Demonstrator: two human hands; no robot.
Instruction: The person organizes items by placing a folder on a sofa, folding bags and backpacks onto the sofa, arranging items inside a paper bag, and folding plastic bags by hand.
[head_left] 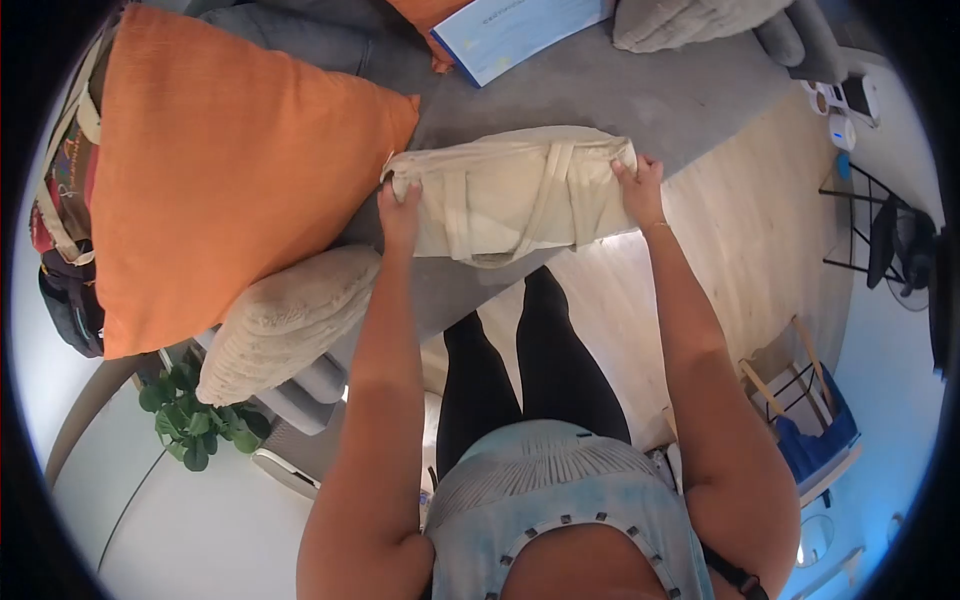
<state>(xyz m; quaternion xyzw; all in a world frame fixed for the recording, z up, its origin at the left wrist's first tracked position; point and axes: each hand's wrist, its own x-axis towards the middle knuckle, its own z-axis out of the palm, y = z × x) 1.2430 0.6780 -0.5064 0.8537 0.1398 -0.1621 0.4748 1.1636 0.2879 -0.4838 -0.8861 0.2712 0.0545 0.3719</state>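
A cream canvas tote bag [500, 205] is stretched sideways between my two hands, above the front edge of the grey sofa. Its straps hang in loops across the side facing me. At the bag's left top corner, my left hand [400, 210] is closed on the fabric, close to the large orange cushion [240, 170]. My right hand [640, 188] pinches the right top corner, with the thumb over the cloth. Whatever lies inside the bag is hidden.
The grey sofa [700, 105] carries a light blue box [525, 35] and a grey cushion [680, 22] at the back. A beige fluffy cushion [300, 310] leans at the left, above a green plant [195, 415]. Blue chair [825, 430] stands at right on the wooden floor [600, 310].
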